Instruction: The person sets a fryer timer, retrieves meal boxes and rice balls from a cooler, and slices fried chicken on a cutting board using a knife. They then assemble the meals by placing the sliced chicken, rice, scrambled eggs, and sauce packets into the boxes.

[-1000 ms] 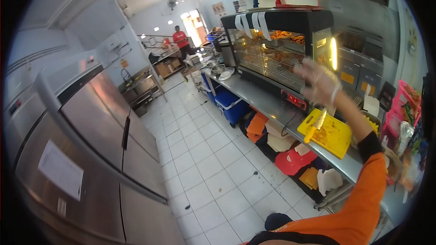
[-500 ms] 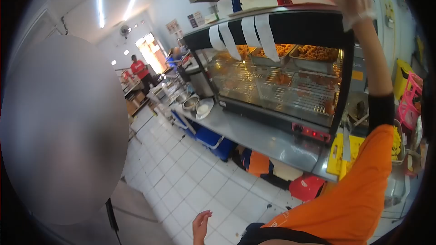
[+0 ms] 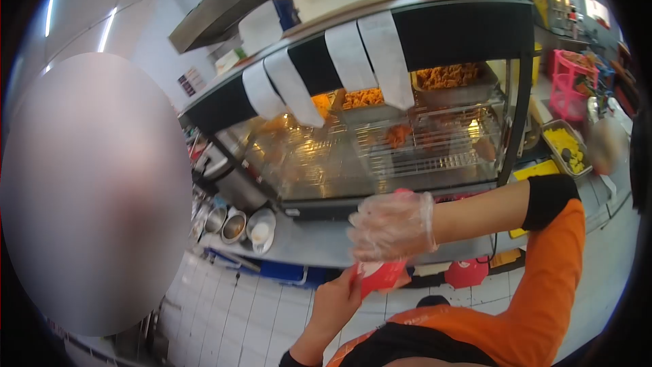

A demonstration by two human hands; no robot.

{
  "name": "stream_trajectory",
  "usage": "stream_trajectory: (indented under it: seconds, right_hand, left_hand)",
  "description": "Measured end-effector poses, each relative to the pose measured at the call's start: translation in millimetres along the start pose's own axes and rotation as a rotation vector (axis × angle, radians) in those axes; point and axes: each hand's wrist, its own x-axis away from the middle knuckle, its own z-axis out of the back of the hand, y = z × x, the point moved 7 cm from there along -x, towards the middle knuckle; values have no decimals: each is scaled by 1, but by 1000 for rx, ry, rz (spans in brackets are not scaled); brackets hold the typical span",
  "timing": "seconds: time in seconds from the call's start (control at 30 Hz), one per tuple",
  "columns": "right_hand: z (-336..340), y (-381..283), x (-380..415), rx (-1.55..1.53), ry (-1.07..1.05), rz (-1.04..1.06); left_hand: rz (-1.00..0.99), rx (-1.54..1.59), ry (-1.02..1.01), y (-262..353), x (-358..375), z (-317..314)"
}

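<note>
My left hand is bare and closed on the lower left edge of a red packet, held low in front of my orange shirt. My right hand, in a clear plastic glove, is over the packet's top, its fingers bent and pointing left. The glove hides the packet's upper part, so whether the right fingers grip it cannot be made out. Behind the hands stands a glass display warmer with trays of fried food and white paper strips hanging over its front.
Metal bowls and a white plate stand on the counter at the left. On the right are a tray of yellow food, a pink basket and a yellow board. A large blurred oval covers the left side.
My gloved right hand has come down from the red and white items on top of the warmer. My left hand has risen and now holds a red packet. The view has turned right.
</note>
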Motion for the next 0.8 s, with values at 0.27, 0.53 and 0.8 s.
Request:
stream_trajectory:
  seconds: [0.27,0.53,0.8]
  right_hand:
    - [92,93,48,-44,205,-449]
    - [194,36,149,163,-197,-1094]
    - [255,19,161,898,320,-1261]
  left_hand:
    - [-436,129,-169,-15,-45,10]
    - [-1190,-48,454,103,-163,153]
    - [-581,60,132,-25,-374,303]
